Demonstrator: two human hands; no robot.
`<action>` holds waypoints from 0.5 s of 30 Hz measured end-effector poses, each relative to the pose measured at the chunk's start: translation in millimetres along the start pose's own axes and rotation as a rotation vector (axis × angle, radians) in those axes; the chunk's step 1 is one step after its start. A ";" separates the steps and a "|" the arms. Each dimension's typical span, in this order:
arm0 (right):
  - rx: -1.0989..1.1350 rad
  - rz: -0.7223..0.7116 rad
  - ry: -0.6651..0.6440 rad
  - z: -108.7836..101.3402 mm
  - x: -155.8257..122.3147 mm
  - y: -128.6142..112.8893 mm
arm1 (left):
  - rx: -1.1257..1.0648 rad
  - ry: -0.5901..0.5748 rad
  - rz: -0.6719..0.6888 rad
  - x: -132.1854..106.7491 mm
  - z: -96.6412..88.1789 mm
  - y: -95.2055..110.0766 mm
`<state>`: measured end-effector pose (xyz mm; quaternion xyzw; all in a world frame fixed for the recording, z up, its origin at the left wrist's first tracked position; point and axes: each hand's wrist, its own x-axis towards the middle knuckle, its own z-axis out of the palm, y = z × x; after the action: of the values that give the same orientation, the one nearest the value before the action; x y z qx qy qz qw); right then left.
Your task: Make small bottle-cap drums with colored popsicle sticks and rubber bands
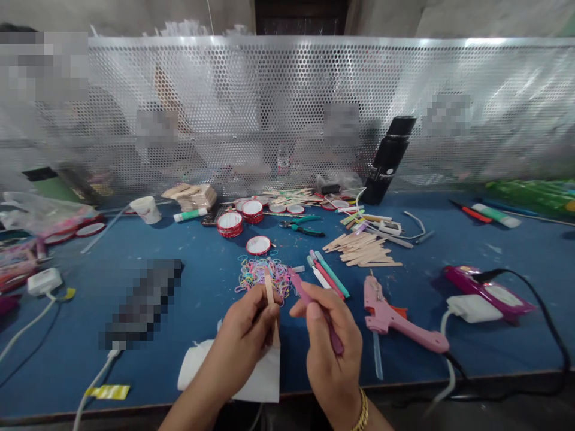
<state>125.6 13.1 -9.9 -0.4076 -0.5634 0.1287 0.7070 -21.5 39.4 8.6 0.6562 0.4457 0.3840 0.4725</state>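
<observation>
My left hand (248, 322) pinches a flat wooden craft stick (269, 287), held nearly upright with its lower end above a white cloth or tissue (263, 377). In my right hand (332, 335) is a purple-pink pen (302, 288), gripped like a writing tool with its tip pointing up and left. The pen tip and the stick are apart. Just beyond both hands lies a heap of colourful small rubber bands (256, 276). To the right of the heap rest several coloured pens (327, 272) side by side.
A pink glue gun (395, 320) lies right of my right hand, its cord running right. Loose craft sticks (366, 248), pliers (302, 226) and red-edged round pieces (258, 244) lie farther back. A black bottle (390, 158) stands before the perforated metal screen (269, 120). A phone (146, 299) lies left.
</observation>
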 end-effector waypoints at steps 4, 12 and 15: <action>0.211 0.175 0.014 0.2 -1.9 4.1 | 0.035 0.046 0.003 -1.2 0.1 6.3; 0.374 0.393 0.083 6.6 3.7 6.8 | 0.079 0.034 0.044 -1.5 -0.3 3.9; 0.414 0.427 0.092 7.4 8.0 7.4 | 0.096 0.013 0.041 -0.1 -0.2 3.3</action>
<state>123.7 26.1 -9.5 -0.3697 -0.3939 0.3679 0.7568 -20.9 38.8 11.8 0.6844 0.4533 0.3761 0.4297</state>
